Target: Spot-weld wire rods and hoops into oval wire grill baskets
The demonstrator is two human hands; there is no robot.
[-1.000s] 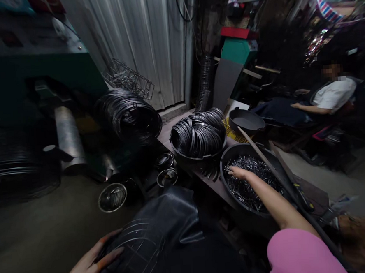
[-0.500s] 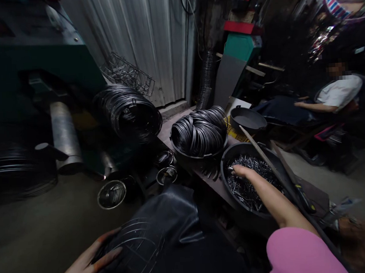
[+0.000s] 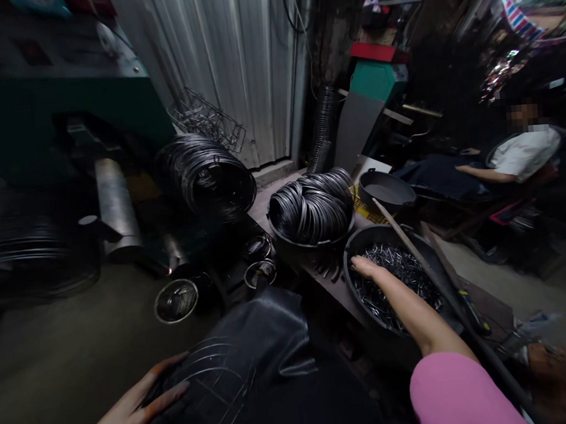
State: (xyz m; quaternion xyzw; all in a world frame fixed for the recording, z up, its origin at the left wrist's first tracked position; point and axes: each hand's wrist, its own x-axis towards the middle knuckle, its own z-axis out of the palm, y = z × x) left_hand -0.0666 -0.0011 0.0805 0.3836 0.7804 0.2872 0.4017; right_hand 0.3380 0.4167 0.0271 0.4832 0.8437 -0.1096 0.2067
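Observation:
My left hand [image 3: 129,407] is low at the left over my lap, thumb and forefinger curved around the edge of a frame of thin bent wires [image 3: 218,366]. That frame lies on a dark apron [image 3: 271,328]; the other fingers are hidden. My right hand [image 3: 364,268] reaches into a round black basin [image 3: 347,275] at its left side. Its fingers are together and point down among many short metal wire pieces [image 3: 387,273]. What lies between the fingertips is too small to make out.
Coiled wire [image 3: 311,204] fills a second basin beside mine. A wooden stick [image 3: 404,236] leans across my basin. At left stands a green machine [image 3: 128,113] with a metal cylinder [image 3: 117,203]. A tin [image 3: 176,300] sits below. Another person [image 3: 523,152] sits at right.
My right hand has moved slightly left within the basin, closer to its rim. The view has tilted a little, while my left hand and the wire frame stay in place.

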